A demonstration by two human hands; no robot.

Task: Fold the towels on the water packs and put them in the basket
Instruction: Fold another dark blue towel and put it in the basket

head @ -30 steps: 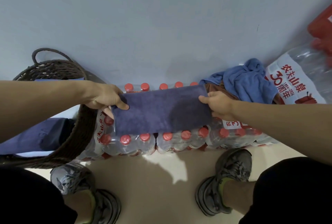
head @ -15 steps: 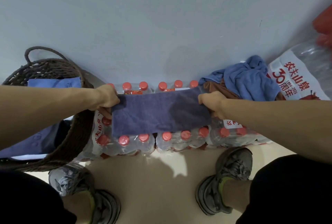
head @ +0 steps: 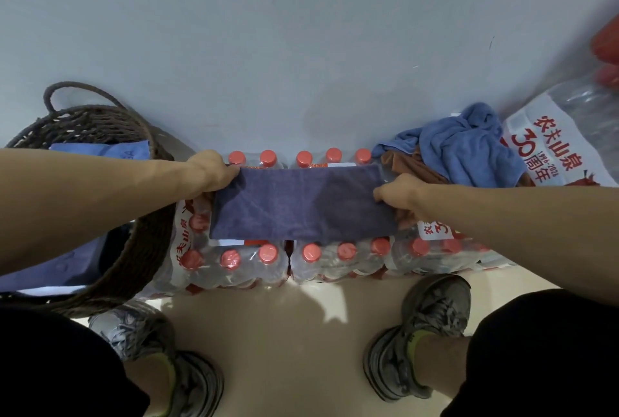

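While stretched flat on packs (head: 335,259), towel (head: 301,204) risks sagging between caps and folding crooked. Basket (head: 147,242) left of packs, already holding folded ones. Heap (head: 465,145) right of packs could snag. Left hand (head: 211,170) pinching towel's left end, right hand (head: 400,192) pinching right end; uneven pull skews edges.

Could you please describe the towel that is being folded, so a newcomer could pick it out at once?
Along the wall stand water packs with red caps. Across their tops lies the dark purple towel, a flat band gripped by the left hand and right hand. The light blue towel beside it is crumpled.
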